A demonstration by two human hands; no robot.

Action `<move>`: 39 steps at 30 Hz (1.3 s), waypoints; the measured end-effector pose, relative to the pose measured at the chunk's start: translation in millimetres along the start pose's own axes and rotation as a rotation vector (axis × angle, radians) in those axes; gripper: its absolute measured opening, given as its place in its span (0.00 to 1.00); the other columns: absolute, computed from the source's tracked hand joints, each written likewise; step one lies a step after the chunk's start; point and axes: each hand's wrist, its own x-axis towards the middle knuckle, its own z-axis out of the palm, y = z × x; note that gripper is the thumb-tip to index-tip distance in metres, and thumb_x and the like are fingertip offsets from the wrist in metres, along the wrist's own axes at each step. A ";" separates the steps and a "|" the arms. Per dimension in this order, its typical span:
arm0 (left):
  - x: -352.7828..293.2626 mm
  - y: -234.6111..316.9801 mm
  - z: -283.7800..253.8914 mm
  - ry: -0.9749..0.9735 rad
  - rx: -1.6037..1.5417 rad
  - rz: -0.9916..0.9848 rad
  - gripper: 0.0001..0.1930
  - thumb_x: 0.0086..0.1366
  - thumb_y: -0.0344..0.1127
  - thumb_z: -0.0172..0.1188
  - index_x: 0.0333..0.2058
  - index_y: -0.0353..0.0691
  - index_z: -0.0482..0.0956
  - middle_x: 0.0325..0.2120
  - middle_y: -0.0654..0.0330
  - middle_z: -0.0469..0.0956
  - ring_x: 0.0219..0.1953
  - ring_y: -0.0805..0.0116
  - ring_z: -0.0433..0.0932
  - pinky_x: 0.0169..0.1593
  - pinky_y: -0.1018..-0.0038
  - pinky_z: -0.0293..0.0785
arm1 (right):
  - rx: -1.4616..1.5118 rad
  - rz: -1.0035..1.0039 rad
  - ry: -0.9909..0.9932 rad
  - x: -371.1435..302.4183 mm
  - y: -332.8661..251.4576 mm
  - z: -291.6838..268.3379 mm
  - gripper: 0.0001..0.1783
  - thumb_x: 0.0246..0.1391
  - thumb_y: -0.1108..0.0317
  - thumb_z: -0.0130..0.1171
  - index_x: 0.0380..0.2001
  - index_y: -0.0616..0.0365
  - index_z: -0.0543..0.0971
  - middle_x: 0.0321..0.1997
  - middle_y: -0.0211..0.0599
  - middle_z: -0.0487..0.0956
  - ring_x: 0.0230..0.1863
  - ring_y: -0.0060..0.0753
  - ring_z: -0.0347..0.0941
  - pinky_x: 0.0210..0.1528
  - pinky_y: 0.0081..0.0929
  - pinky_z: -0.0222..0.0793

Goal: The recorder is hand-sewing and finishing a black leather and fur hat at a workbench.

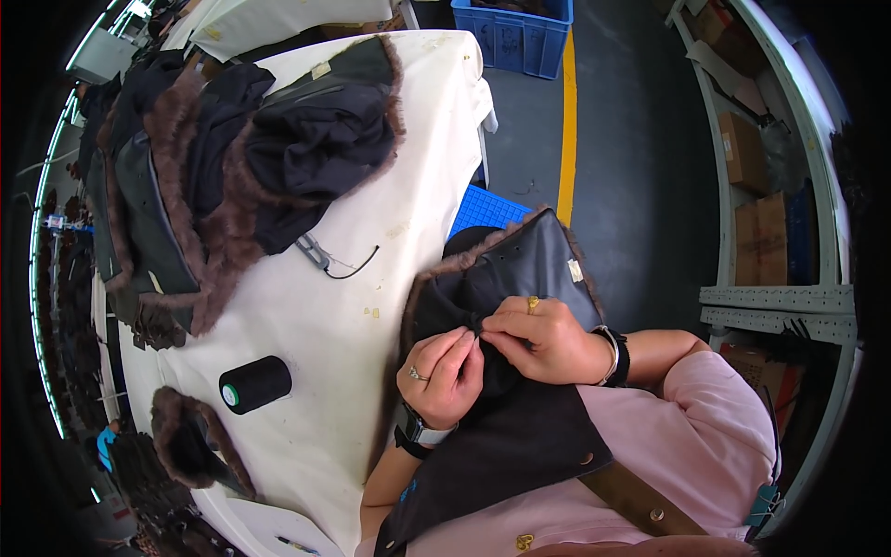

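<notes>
Across my lap lies a black garment [548, 269] with brown fur along its edge and a small pale label. My left hand [441, 376], wearing a ring and a watch, pinches a bit of its dark cloth. Right beside it, my right hand [543, 339] is closed with thumb and forefinger together at the same spot. The fingertips of both hands nearly touch there. Whether a needle or thread is between the right fingers is too small to tell.
On the white-covered table [325, 436] to my left are a black thread spool [256, 384], thread snips [318, 252], a fur-trimmed piece [200, 441] and a pile of dark fur-edged garments [232, 167]. A blue crate [520, 37] stands ahead; shelves with cartons [761, 239] are on the right.
</notes>
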 end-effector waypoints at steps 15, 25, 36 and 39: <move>-1.9 -0.6 -0.7 -0.040 -0.052 -0.059 0.12 0.52 0.18 0.66 0.37 0.34 0.82 0.34 0.56 0.81 0.33 0.59 0.82 0.35 0.70 0.79 | 0.318 0.264 -0.054 5.8 -2.4 -4.9 0.14 0.57 0.81 0.61 0.47 0.65 0.77 0.30 0.39 0.79 0.23 0.22 0.79 0.23 0.19 0.71; -0.8 2.2 -0.3 -0.062 -0.107 -0.073 0.12 0.52 0.18 0.67 0.37 0.35 0.82 0.35 0.56 0.82 0.33 0.60 0.82 0.36 0.71 0.79 | 0.687 0.240 -0.134 37.2 10.0 -36.6 0.02 0.63 0.73 0.58 0.36 0.58 0.77 0.42 0.29 0.72 0.36 0.19 0.68 0.39 0.18 0.67; -18.3 -4.1 -16.1 0.037 -0.381 -0.570 0.03 0.67 0.23 0.55 0.38 0.32 0.74 0.40 0.55 0.78 0.41 0.68 0.77 0.47 0.74 0.72 | 0.659 -0.396 0.742 90.7 -17.7 -161.6 0.07 0.70 0.73 0.41 0.37 0.60 0.69 0.25 0.26 0.63 0.21 0.17 0.54 0.54 0.34 0.75; -7.4 -2.0 -20.5 -0.020 -0.329 -0.519 0.02 0.66 0.22 0.56 0.36 0.33 0.74 0.35 0.54 0.80 0.37 0.60 0.79 0.44 0.71 0.74 | 0.426 -0.555 1.068 105.8 -21.2 -175.9 0.08 0.70 0.73 0.42 0.34 0.61 0.69 0.25 0.27 0.62 0.22 0.21 0.56 0.58 0.45 0.75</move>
